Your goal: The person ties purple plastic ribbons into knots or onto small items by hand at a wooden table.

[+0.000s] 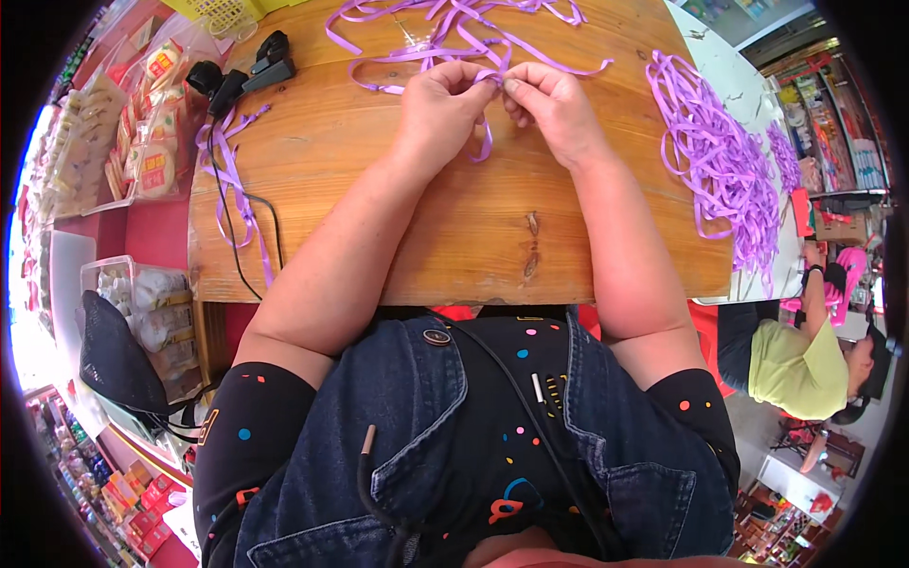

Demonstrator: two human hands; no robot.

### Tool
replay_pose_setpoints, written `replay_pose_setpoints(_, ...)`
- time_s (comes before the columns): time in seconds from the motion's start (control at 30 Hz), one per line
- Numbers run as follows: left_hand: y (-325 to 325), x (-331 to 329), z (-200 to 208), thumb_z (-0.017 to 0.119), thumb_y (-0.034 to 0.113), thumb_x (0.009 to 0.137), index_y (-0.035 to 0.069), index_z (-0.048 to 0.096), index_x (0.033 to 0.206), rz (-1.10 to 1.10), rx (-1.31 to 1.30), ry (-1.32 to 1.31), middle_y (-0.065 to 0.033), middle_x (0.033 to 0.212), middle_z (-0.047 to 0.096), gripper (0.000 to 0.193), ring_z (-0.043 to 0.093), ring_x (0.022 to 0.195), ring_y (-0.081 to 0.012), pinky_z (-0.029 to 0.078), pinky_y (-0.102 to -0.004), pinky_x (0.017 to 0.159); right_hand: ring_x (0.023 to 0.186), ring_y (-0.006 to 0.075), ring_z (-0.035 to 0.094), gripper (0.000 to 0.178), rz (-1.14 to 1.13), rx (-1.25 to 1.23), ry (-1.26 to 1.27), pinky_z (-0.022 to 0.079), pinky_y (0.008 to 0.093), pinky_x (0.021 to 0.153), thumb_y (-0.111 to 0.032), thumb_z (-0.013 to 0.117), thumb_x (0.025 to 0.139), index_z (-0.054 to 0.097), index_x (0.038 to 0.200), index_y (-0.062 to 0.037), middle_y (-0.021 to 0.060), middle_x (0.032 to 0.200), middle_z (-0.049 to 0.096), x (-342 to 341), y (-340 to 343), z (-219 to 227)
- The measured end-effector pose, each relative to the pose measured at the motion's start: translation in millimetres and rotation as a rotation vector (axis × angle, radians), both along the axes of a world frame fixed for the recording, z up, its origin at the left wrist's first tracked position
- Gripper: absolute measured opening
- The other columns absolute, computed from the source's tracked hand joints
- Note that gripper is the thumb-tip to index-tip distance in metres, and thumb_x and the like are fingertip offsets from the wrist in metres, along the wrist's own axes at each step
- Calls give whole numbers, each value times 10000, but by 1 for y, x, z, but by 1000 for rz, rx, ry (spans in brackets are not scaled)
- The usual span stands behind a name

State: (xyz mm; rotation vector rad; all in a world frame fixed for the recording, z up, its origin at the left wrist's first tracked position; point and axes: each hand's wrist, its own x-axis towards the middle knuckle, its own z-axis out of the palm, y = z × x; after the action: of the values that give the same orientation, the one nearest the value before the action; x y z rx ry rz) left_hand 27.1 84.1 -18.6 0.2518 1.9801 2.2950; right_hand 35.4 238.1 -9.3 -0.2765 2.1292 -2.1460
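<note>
Both my hands meet over the far middle of the wooden table [454,227], pinching a narrow purple ribbon [487,142]. My left hand [445,104] has thumb and forefinger closed on it, and a short loop hangs down below the fingertips. Right beside it, my right hand [552,106] pinches the same ribbon with thumb and forefinger. Whether there is a knot between the fingertips is too small to tell. Just beyond the hands, more purple ribbons [454,47] lie in loose loops, with a small shiny spot among them.
A large heap of purple ribbons [710,151] covers the table's right side. At the left lie a black cabled device [227,90] and several ribbon strands [227,180]. Packaged snacks [156,123] stand left of the table. A person in a yellow-green shirt [800,369] is at the right.
</note>
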Motion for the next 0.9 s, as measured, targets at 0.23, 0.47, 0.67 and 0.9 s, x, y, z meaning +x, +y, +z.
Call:
replay_pose_setpoints(0.23,-4,1,-1,629,94,818,12,628,821,-21,37,-10,13,643,573,82,467,515,-36,362,-188,436,614,53,499,105,-12,7,35,387,192,556,-138,562,863,613,851,-48,-16,689,571,0,-2,-2)
replay_pose_setpoints(0.47,-3,3,3,634,92,822,3,639,821,-28,41,-7,10,639,572,89,470,515,-42,367,-191,438,613,61,506,91,-39,-53,-33,385,192,542,-133,574,854,614,843,-52,-9,692,577,1,0,0)
replay_pose_setpoints(0.67,-3,2,4,591,90,856,17,620,847,-56,42,19,-5,655,582,78,438,472,-43,331,-178,418,604,53,485,83,-67,-62,-26,373,190,533,-136,605,836,608,821,-54,-17,686,568,-1,2,0)
replay_pose_setpoints(0.9,-8,-1,0,581,125,860,31,576,782,-176,184,-130,6,594,528,122,450,475,-56,361,-196,430,624,47,494,99,-88,-16,44,377,185,557,-148,626,824,620,820,-49,-16,704,583,4,-4,6)
